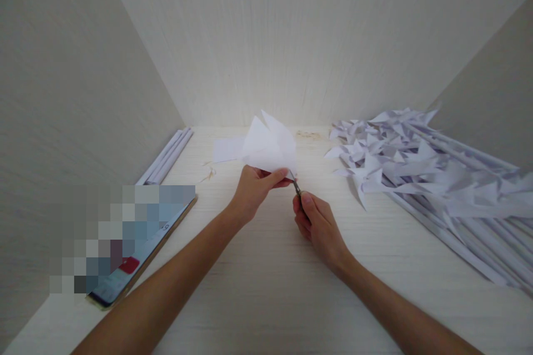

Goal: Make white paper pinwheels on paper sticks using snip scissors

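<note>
My left hand [255, 188] pinches a folded white paper sheet [268, 144] by its lower edge and holds it up above the table. My right hand [315, 222] is closed around small scissors [296, 185], whose blades point up at the paper's lower right corner, right beside my left fingertips. Most of the scissors is hidden inside my fist.
A big heap of white paper pinwheels on rolled paper sticks [420, 169] fills the right side. A flat white sheet [227, 150] lies behind the held paper. Rolled paper tubes [169, 156] lie along the left wall, and a phone [129, 266] rests at the left.
</note>
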`<state>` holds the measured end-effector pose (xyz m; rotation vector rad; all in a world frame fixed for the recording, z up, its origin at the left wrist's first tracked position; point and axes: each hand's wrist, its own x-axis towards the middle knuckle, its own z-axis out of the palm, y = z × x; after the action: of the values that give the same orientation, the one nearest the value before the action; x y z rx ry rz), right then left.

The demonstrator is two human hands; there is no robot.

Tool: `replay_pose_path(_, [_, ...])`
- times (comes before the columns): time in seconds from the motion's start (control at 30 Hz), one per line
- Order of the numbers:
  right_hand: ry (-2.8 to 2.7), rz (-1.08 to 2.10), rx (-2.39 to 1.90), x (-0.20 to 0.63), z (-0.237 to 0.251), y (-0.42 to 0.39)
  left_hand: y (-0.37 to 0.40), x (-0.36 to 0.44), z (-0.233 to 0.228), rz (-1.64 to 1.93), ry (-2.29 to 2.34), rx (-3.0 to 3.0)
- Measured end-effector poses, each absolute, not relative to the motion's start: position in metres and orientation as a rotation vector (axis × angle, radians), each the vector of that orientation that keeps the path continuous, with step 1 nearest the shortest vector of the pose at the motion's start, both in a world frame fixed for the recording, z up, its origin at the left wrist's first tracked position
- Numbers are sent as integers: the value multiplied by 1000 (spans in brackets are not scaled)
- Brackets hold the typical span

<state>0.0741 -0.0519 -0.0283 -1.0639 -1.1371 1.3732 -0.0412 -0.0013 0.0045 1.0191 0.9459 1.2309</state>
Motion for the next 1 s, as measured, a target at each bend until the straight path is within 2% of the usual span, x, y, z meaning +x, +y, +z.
replay_pose_path(1.0, [-1096, 1357, -1039, 73, -26, -49, -7, -38, 0, 1105, 924, 1092])
